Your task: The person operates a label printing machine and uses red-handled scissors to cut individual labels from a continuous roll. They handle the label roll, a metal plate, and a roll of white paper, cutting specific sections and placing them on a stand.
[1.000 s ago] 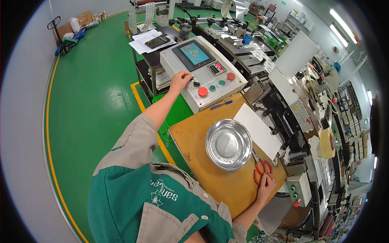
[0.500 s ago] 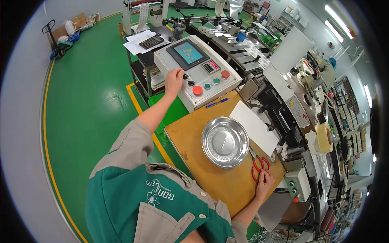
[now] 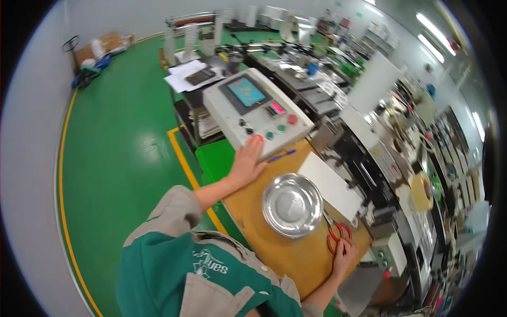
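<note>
My left hand (image 3: 247, 164) lies with fingers stretched out at the lower edge of the control box (image 3: 224, 113), its fingertips on the round red button (image 3: 257, 138), partly covering it. My right hand (image 3: 345, 255) rests on the tan board (image 3: 264, 245) with fingers curled at the red-handled scissors (image 3: 332, 232), closed on a handle. The blades point away, toward a round shiny metal bowl (image 3: 292, 206). A white sheet (image 3: 330, 185) lies just beyond the bowl. The blue pen (image 3: 281, 156) lies between the control box and the bowl.
Beyond my left hand stands a dark cart (image 3: 185, 113) with papers and a calculator (image 3: 200, 76). A green bin (image 3: 214, 158) sits below the board's left edge. Machinery with rollers (image 3: 364, 169) runs along the right. A small switch box (image 3: 389, 253) stands near my right hand.
My left hand has moved from the black knobs at the panel's left edge down to the red button, its fingers now stretched out. My right hand stays at the scissors. The view has shifted slightly.
</note>
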The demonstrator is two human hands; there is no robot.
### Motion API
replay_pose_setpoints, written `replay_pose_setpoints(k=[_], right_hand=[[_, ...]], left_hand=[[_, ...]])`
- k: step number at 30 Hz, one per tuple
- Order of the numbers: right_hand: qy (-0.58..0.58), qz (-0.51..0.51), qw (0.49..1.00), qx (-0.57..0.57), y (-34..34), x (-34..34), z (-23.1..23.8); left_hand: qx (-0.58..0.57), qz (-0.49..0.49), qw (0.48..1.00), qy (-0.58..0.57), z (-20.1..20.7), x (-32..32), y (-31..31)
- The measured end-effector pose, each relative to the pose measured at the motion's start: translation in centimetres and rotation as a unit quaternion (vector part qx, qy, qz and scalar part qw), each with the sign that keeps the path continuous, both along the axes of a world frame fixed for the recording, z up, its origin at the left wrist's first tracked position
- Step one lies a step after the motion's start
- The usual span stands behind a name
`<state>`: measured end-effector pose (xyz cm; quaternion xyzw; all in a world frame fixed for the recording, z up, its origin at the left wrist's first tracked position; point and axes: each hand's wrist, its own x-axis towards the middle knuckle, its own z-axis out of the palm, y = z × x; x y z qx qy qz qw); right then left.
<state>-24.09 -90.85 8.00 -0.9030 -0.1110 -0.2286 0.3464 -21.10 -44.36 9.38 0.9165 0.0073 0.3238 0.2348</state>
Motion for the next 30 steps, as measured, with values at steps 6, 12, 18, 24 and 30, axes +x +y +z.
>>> replay_pose_setpoints(k=[6,12,18,24,30], right_hand=[[-0.023,-0.042,0.998,-0.027,0.3,0.0,1.3],[-0.049,-0.049,0.997,-0.032,0.2,0.3,1.2],[-0.037,-0.056,0.997,-0.036,0.2,0.1,0.9],[-0.035,-0.039,0.998,-0.024,-0.3,0.0,0.6],[-0.020,-0.041,0.999,-0.008,0.6,-0.1,1.2]], left_hand=[[0.018,-0.016,0.999,-0.031,0.6,0.3,-0.1],[0.054,-0.045,0.997,-0.045,-0.4,0.9,0.4],[0.064,-0.025,0.997,-0.029,-1.1,0.9,0.5],[0.142,0.042,0.989,0.000,-1.6,1.2,0.3],[0.110,-0.001,0.994,-0.008,0.0,0.3,1.3]])
